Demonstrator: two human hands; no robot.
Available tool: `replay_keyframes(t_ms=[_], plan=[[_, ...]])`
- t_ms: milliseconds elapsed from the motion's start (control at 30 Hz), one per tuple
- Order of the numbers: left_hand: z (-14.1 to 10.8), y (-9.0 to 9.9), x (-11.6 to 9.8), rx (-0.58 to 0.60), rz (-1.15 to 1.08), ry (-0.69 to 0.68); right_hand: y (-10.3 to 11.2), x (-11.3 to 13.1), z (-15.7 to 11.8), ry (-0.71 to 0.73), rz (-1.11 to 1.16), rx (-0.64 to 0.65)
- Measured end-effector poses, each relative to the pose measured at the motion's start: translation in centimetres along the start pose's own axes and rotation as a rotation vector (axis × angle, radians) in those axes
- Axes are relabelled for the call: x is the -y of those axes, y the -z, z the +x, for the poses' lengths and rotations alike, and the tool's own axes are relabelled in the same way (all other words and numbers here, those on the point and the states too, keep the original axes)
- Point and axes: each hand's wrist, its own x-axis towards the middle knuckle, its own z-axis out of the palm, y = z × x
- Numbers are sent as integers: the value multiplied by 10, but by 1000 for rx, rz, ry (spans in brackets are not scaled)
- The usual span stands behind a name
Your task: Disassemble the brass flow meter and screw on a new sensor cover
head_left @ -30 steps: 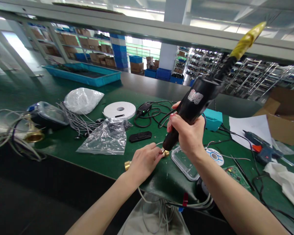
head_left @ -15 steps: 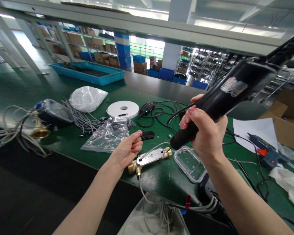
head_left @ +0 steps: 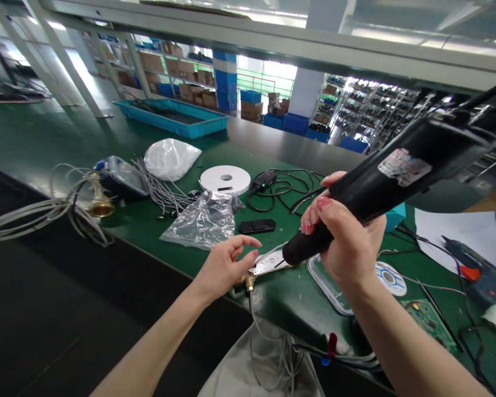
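Note:
My right hand (head_left: 345, 237) is wrapped round a black electric screwdriver (head_left: 380, 176), tilted with its thin bit pointing down at a silver plate (head_left: 270, 262). The plate lies on a brass fitting (head_left: 249, 283) near the table's front edge, and a grey cable runs from it. My left hand (head_left: 227, 264) is at the left end of the fitting, thumb and forefinger apart, with nothing visible between them. Beyond it lie a black oblong part (head_left: 257, 226) and a tiny screw. A clear plastic cover (head_left: 328, 286) lies partly behind my right hand.
A clear bag (head_left: 202, 223), white tape roll (head_left: 225, 180) and grey cables (head_left: 165, 190) lie behind. A blue tray (head_left: 173, 118) stands farther back. On the right are a glue gun (head_left: 475, 275) and a green circuit board (head_left: 430, 320).
My left hand has opened its pinch and reached over the left end of the fitting. The screwdriver's tip has moved left along the plate. The view has shifted, showing the circuit board.

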Motion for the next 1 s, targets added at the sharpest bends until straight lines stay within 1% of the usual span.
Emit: replay_keyframes(t_ms=[67,100,133,167,267,367,500,567,700,833,900,1000], plan=[[-13,1,2,59,438,-209,-6,-2,-3,-5,18,6],[-18,0,3,78,617,-275,-9,-4,-4,-9,26,10],[-20,-1,4,89,739,-295,-12,-6,-5,-13,33,16],[-21,-3,5,91,832,-285,-15,-8,-6,-20,38,25],[-18,-9,7,76,980,-206,-24,-14,-10,-50,51,55],[-15,-13,8,55,996,-203,-29,-18,-12,-75,60,74],[-15,-16,12,2,946,-273,-33,-17,-14,-84,39,80],[-15,-16,14,-4,913,-290,-36,-16,-15,-95,8,77],[-13,-14,14,32,887,-232,-48,-13,-13,-140,-81,21],[-11,-14,13,76,862,-179,-55,-13,-8,-170,-105,30],[-12,-15,15,70,845,-169,-55,-14,-5,-179,-91,45],[-16,-15,20,5,802,-199,-53,-13,-3,-170,-54,57]])
